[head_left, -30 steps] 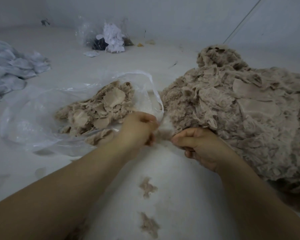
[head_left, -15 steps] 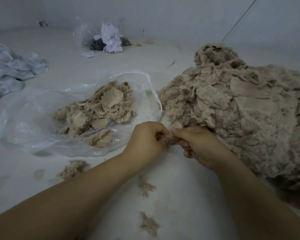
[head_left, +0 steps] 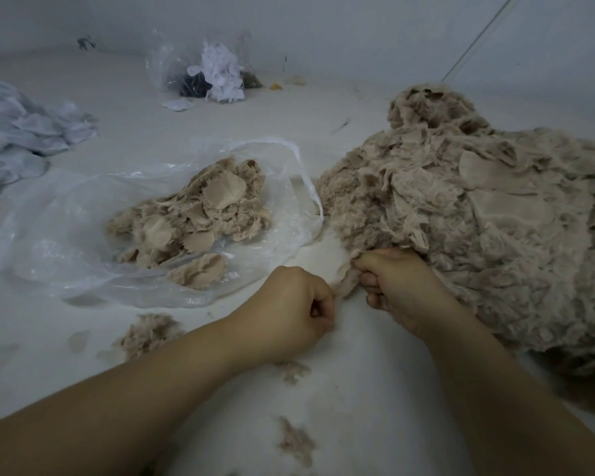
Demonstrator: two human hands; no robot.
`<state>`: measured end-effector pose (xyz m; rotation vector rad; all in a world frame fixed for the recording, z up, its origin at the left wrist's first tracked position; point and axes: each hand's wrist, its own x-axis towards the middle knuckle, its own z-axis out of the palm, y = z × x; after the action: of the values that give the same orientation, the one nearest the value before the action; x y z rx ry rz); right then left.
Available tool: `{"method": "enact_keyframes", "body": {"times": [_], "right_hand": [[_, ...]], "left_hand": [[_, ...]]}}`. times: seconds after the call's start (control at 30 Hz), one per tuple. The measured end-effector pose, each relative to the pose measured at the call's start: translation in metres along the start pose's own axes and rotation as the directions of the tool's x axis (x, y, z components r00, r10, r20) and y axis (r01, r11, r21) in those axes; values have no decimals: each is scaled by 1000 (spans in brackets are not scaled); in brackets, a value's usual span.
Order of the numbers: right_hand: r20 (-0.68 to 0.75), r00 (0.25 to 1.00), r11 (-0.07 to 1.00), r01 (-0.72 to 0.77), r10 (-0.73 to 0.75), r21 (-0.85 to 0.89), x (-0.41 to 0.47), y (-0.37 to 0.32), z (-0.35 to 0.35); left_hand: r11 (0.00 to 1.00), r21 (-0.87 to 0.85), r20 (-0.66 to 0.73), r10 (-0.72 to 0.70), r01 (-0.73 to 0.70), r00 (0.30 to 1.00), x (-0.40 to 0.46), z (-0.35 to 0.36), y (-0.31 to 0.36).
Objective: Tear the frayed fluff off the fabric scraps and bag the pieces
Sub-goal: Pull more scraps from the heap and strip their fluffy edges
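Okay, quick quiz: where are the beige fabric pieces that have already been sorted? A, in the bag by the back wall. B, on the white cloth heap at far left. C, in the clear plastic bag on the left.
C: trimmed beige pieces lie inside the open clear plastic bag.

No text, label, brand, number or sign can be read anywhere in this view.

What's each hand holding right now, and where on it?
The right hand grips a beige scrap at its frayed edge, against the big pile. The left hand is fisted; any fluff inside cannot be told.
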<state>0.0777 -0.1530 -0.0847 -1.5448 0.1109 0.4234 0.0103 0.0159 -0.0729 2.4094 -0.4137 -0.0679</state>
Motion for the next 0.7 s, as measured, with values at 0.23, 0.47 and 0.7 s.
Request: {"method": "enact_keyframes", "body": {"times": [0.23, 0.47, 0.7], "right_hand": [[48, 998, 998, 42, -40, -40, 1, 3, -3], [184, 981, 987, 91, -65, -134, -1, 3, -8], [233, 972, 986, 75, -39, -150, -3, 2, -11]], "left_hand": [[940, -257, 89, -206, 222, 975, 4, -12, 1], [906, -390, -72, -208, 164, 976, 33, -5, 2], [752, -627, -74, -316, 202, 946, 39, -4, -1]]}}
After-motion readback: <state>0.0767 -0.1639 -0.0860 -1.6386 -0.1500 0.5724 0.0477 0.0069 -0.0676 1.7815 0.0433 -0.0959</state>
